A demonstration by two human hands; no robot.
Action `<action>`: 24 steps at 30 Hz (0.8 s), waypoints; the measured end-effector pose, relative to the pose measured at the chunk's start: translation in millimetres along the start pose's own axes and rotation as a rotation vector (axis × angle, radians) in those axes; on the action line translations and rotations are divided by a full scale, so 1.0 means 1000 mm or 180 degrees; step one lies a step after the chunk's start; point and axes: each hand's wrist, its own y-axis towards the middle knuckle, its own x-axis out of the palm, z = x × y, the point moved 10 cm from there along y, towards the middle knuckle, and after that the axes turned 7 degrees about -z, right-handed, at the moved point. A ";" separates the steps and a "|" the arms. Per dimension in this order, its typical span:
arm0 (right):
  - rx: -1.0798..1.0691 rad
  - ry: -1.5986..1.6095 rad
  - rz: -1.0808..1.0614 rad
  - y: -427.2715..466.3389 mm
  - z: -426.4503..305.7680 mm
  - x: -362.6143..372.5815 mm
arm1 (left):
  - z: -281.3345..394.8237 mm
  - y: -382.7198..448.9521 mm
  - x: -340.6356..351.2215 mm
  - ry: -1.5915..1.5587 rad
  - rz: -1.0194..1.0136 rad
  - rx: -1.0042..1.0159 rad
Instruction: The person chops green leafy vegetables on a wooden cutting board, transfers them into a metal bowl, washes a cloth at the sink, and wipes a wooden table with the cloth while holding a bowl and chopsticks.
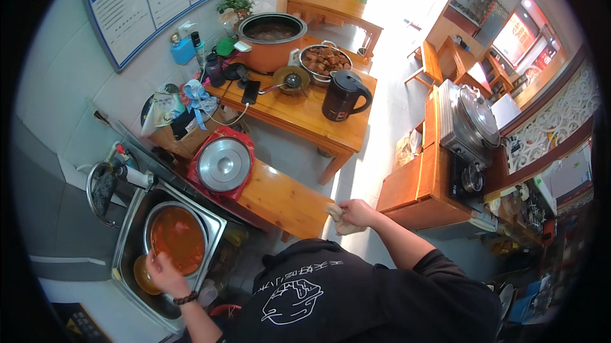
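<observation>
My left hand (pixel 166 273), with a beaded bracelet on its wrist, is at the near rim of a metal basin (pixel 205 228) of red oily liquid in the steel sink (pixel 218 226). A yellowish bowl (pixel 142 273) lies beside the basin, partly behind my fingers; whether they grip anything cannot be made out. My right hand (pixel 358 212) holds a crumpled beige cloth (pixel 341 223) near the end of the wooden bench (pixel 286 192). On the bench's far end, a round metal lid (pixel 224 164) rests on something red.
A wooden table (pixel 305 123) holds a large brown pot (pixel 272 39), a pan of meat chunks (pixel 326 61), a black electric kettle (pixel 346 95) and a phone (pixel 251 91). The faucet (pixel 136 176) stands behind the sink. A wooden cabinet (pixel 410 183) with a metal cooker (pixel 472 118) is at right.
</observation>
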 end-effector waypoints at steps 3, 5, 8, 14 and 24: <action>-0.0460 0.0380 0.0249 -0.019 -0.048 -0.039 | 0.078 -0.068 0.159 -0.0460 -0.1748 0.0638; -0.0635 0.0506 0.0235 -0.043 -0.070 -0.063 | 0.136 -0.142 0.265 -0.0537 -0.2978 0.0277; -0.1267 0.0759 0.0556 -0.085 -0.078 -0.095 | 0.188 -0.242 0.371 -0.0671 -0.4036 0.0448; -0.1573 0.1705 0.1037 -0.147 0.013 -0.142 | 0.208 -0.337 0.483 -0.0995 -0.4870 -0.0536; -0.0558 0.4237 0.0729 -0.161 0.143 -0.116 | 0.174 -0.405 0.567 -0.1041 -0.4998 -0.1668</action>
